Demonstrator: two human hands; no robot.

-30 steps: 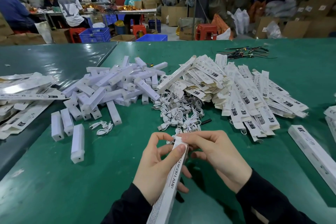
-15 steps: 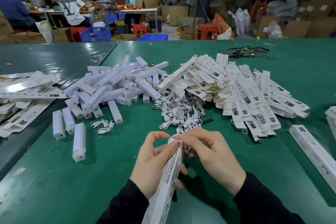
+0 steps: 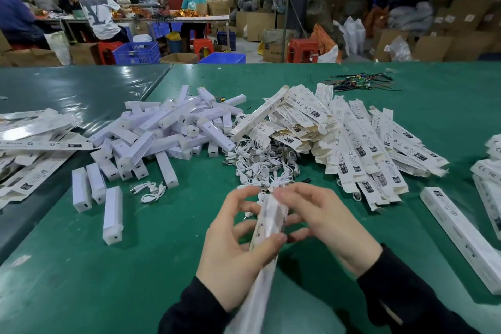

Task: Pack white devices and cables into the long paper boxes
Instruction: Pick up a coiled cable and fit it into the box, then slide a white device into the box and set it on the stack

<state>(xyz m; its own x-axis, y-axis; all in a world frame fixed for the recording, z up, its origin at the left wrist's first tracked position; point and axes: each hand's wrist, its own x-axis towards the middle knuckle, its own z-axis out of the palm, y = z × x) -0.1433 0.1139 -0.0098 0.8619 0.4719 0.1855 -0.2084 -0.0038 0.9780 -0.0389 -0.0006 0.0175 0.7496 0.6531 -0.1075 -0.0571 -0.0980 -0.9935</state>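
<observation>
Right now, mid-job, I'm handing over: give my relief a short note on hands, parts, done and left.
Left hand grips the long paper box upright over the green table. Right hand holds its top end; blur hides whether the flap is closed.
White devices piled left of centre, cables in the middle, flat boxes to the right.
Done: one closed box lies far right.
Left: finish this box, then pack the piles.
</observation>
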